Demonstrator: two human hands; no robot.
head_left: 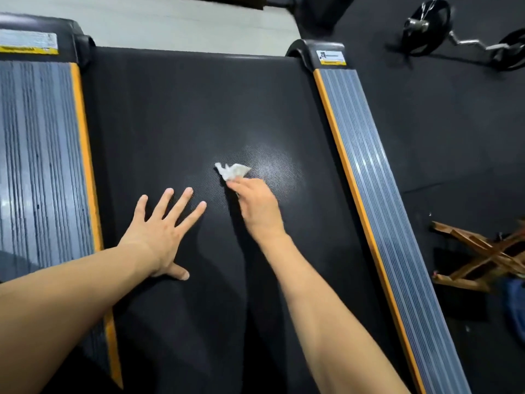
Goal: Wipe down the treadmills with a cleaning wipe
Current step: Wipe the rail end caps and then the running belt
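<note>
A black treadmill belt (176, 115) fills the middle of the head view, flanked by a grey ribbed left side rail (42, 155) and right side rail (377, 189), both with orange edges. My right hand (255, 206) pinches a small crumpled white wipe (231, 170) and presses it on the belt near its centre. A faint shiny patch surrounds the wipe. My left hand (162, 231) lies flat on the belt to the left of the wipe, fingers spread, holding nothing.
Dark rubber floor lies right of the treadmill. A curl bar with black weight plates (431, 24) rests at the top right. A folded wooden frame (483, 257) lies on the floor at the right. A pale floor strip runs beyond the belt's far end.
</note>
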